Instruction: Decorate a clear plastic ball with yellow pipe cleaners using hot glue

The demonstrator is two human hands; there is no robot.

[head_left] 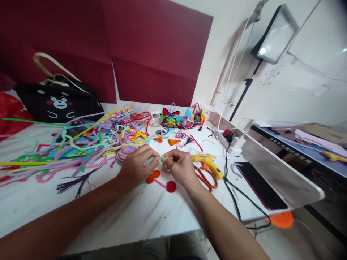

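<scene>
Over the middle of the white table, my left hand and my right hand meet with their fingertips almost touching. Both are closed in a pinch, and a bit of green pipe cleaner shows between them; most of it is hidden by the fingers. Just below lie two orange pipe-cleaner coils, a pink pipe cleaner and a red coil. A round multicoloured coil sits behind my left hand. Orange-handled scissors and a yellow glue gun rest right of my right hand.
Loose pipe cleaners heap across the left side, near a black bag. Three colourful ornaments stand at the back. To the right are a power strip, black cable and a phone.
</scene>
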